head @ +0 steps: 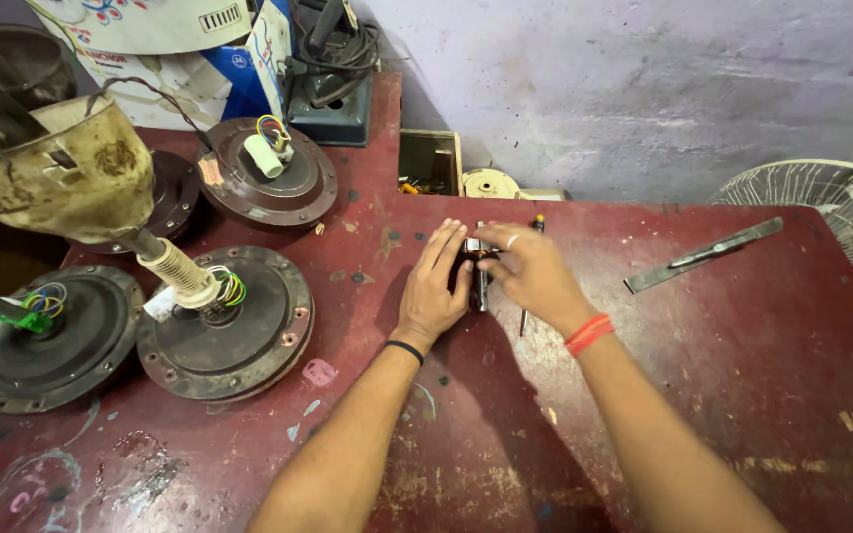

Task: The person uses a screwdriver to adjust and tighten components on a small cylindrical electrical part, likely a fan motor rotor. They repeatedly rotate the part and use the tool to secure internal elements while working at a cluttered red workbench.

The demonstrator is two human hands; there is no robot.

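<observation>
My left hand [433, 286] and my right hand [530, 273] meet at the middle of a worn red table [723, 375]. Between them lies a small metal motor part [479, 255] with a shaft; both hands have fingers on it. My left wrist has a black band, my right wrist an orange thread. A thin screwdriver [525, 311] lies under my right hand, its tip pointing towards me. Most of the small part is hidden by my fingers.
Ceiling fan motors [234, 341] [46, 341] [269, 178] with coloured wires sit on the left, one with a dirty canopy and rod [71, 173]. A flat metal bar [705, 255] lies at the right. A white fan guard [831, 212] stands at the far right; boxes stand at the back.
</observation>
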